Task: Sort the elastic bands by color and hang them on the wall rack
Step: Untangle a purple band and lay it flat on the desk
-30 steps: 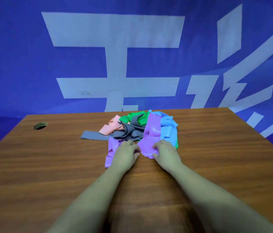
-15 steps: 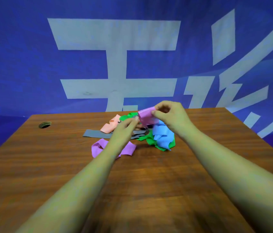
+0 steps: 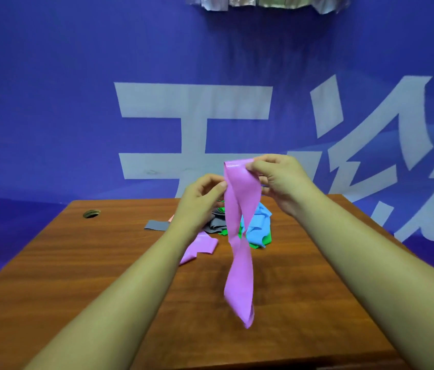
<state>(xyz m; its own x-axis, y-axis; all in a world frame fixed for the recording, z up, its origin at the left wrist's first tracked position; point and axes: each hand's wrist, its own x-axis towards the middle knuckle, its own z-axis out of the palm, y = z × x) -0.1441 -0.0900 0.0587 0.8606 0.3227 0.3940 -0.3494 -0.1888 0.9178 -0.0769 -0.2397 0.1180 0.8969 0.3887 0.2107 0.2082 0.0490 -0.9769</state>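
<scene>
My right hand [image 3: 282, 182] pinches the hanging purple band [image 3: 240, 263] at its top; my left hand [image 3: 201, 198] pinches its nine-o'clock edge, over the desk [image 3: 104, 263].

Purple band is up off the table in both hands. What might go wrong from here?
The purple band hangs twisted, crossing over itself midway, so it may end up hung kinked. The right hand and left hand pinch only its top end; it may slip. A second purple band lies on the table, partly behind the left forearm, and may be overlooked.
</scene>
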